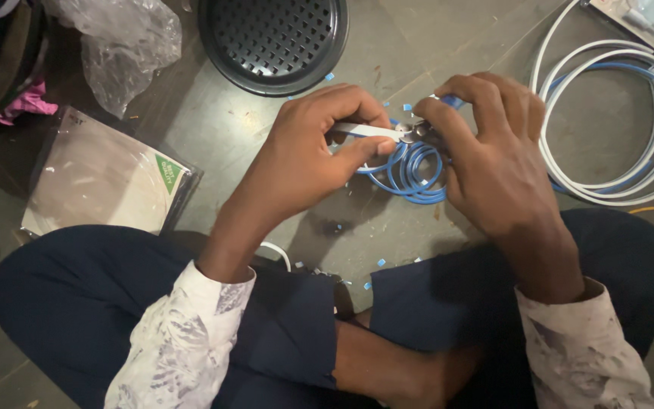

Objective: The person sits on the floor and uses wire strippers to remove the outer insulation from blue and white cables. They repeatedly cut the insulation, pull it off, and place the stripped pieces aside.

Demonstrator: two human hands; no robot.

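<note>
I sit cross-legged on a grey floor. My left hand [319, 148] grips a small tool with pale handles [369, 130], its metal tip pointing right. My right hand [486, 144] pinches the end of a blue cable right at that tip. The rest of the blue cable lies in a small coil [410, 170] on the floor beneath both hands, partly hidden by my fingers. Small blue scraps [381, 262] are scattered on the floor around the coil and near my legs.
A round black perforated grille [274, 42] lies at the top. Crumpled clear plastic [126, 42] and a flat clear packet [100, 178] are at left. White and blue coiled cables [615, 121] lie at right. My dark-trousered legs [77, 303] fill the bottom.
</note>
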